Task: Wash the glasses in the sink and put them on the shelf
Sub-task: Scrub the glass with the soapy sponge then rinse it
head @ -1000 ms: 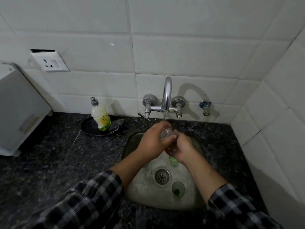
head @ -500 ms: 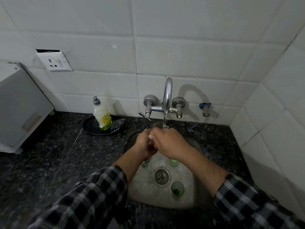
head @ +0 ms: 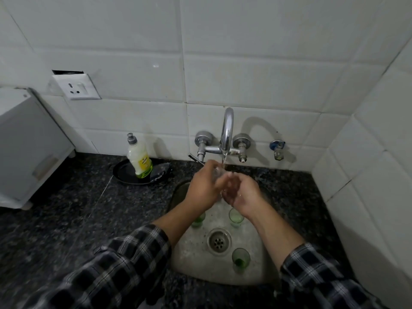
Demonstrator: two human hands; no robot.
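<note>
Head view: rinsing at the tap (head: 227, 130).
My left hand (head: 201, 186) curls round a clear glass (head: 217, 173) under the running water. My right hand (head: 244, 194) cups against it, but I cannot tell whether it grips. Three green glasses (head: 240, 260) stand upright in the sink (head: 191, 250) around the drain (head: 219, 241). A soap bottle (head: 139, 159) stands on the tabletop (head: 66, 208).

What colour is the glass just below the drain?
The glass is green, seen best in the head view.
</note>
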